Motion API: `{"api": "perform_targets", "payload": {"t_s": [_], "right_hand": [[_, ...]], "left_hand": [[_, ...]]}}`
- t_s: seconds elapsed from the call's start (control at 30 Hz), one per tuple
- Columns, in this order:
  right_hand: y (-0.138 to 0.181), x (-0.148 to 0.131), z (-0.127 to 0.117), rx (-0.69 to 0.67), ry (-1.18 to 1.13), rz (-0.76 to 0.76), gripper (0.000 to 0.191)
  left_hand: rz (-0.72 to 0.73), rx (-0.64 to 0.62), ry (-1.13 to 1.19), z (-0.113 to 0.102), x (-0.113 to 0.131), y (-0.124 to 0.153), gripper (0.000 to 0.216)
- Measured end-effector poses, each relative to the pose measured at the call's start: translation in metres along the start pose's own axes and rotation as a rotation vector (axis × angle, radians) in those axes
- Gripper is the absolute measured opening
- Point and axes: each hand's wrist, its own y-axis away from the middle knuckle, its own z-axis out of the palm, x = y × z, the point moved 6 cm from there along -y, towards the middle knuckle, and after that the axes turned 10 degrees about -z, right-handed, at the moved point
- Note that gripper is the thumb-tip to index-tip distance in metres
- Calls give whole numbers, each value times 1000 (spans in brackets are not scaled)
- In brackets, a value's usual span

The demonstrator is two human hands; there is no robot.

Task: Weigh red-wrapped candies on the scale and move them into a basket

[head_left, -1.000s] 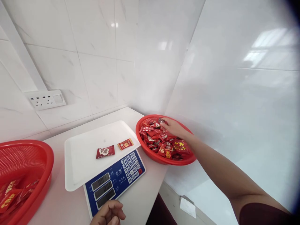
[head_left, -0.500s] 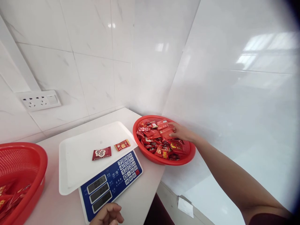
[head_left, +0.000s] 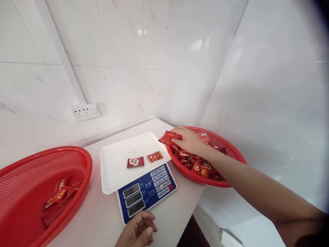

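Note:
My right hand (head_left: 189,140) is closed on a red candy packet (head_left: 168,138), held over the left rim of the red basket (head_left: 232,151), which is filled with red wrapped candies (head_left: 197,166). A white scale tray (head_left: 120,161) carries two red candies (head_left: 135,162) (head_left: 155,156). Below it is the scale's blue front panel (head_left: 146,192) with keypad and displays. My left hand (head_left: 137,231) rests on the counter just in front of the panel, fingers loosely curled, holding nothing I can see.
A second large red basket (head_left: 15,202) at the left holds a few red candies (head_left: 60,195). A white wall socket (head_left: 85,111) sits on the tiled wall behind. The white counter (head_left: 177,212) ends at a front edge on the right.
My right hand has lifted a red packet out of the candy basket and moved it left toward the scale tray. The view has shifted, showing more of the left basket.

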Motion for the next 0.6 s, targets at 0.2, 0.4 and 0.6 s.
{"api": "perform_targets", "payload": {"t_s": [0.2,0.4,0.6], "right_hand": [[-16,-61,45,-192,-124,-256,43],[28,-52,19,-327,-2,-212,35],[91,46,-25,-458,187,227,47]], "left_hand": [[5,-17,-75,-1,4,1,56],[28,-4,-33,-1,2,0,54],[-58,-24,30,7,-7,1,57]]}}
